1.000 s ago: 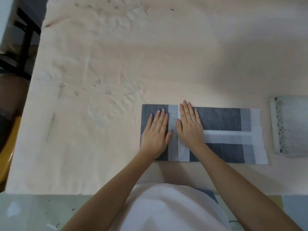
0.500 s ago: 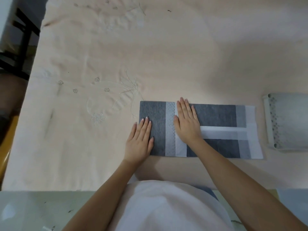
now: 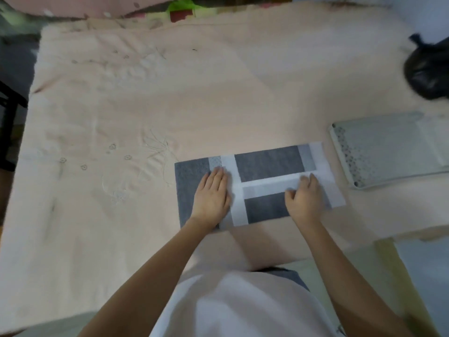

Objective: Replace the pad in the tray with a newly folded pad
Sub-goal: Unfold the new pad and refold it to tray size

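Note:
A folded grey and white pad lies flat on the peach cloth in front of me. My left hand rests flat on its left part, fingers together. My right hand lies on the right part with its fingers curled down onto the white strip; whether it pinches the pad I cannot tell. The pale grey tray sits to the right of the pad, a small gap between them.
A black plastic bag lies at the far right behind the tray. The peach embroidered cloth covers the table, whose near edge runs just below the pad. Patterned bedding shows along the top.
My right hand has slid from the pad's middle to its right part. My left hand moved from the left edge toward the middle. The view tilted up, showing the black bag.

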Tool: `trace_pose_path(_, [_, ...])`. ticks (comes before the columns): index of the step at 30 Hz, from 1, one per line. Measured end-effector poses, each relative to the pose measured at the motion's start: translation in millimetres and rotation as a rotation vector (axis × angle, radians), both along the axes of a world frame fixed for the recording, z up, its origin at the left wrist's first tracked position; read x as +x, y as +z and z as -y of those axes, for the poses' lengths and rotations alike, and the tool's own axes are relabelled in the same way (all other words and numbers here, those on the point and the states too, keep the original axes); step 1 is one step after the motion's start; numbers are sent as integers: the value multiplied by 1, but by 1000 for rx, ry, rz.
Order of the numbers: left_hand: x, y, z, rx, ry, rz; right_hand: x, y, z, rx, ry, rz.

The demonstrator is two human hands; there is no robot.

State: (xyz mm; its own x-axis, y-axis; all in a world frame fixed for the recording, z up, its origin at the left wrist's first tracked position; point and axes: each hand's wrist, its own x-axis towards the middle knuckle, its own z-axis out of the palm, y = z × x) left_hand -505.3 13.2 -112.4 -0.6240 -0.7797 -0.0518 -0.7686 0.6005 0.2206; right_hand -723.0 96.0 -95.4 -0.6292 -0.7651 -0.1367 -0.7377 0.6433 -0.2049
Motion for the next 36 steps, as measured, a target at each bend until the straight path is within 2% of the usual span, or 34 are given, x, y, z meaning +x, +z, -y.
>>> trace_pose_path(4, [-61, 13, 21, 80, -116, 39, -31, 5, -37, -15, -230, 54])
trace_pose_path(10, [-153, 36, 29, 179, -220, 56, -49, -1, -53, -176, -525, 228])
trace_pose_path(14, [-195, 44, 26, 258, -234, 158, -59, -6, -50, -448, -769, 516])
trace_pose_path(17, [-216, 46, 21, 335, -169, 213, -63, -6, -47, -585, -845, 727])
trace_pose_path(19, [-225, 45, 18, 345, -150, 241, -67, -7, -48, -597, -838, 760])
trace_pose_path(22, [-238, 46, 15, 390, -93, 253, -69, -3, -51, -530, -762, 675])
trace_pose_path(30, [-275, 71, 17, 632, 275, 91, -47, 10, -71, -483, -380, 434])
trace_pose_path(32, [-283, 80, 16, 665, 279, 87, -42, 13, -70, -493, -304, 362])
trace_pose_path(36, [-280, 92, 22, 588, 203, 134, -34, 20, -67, -507, -208, 322])
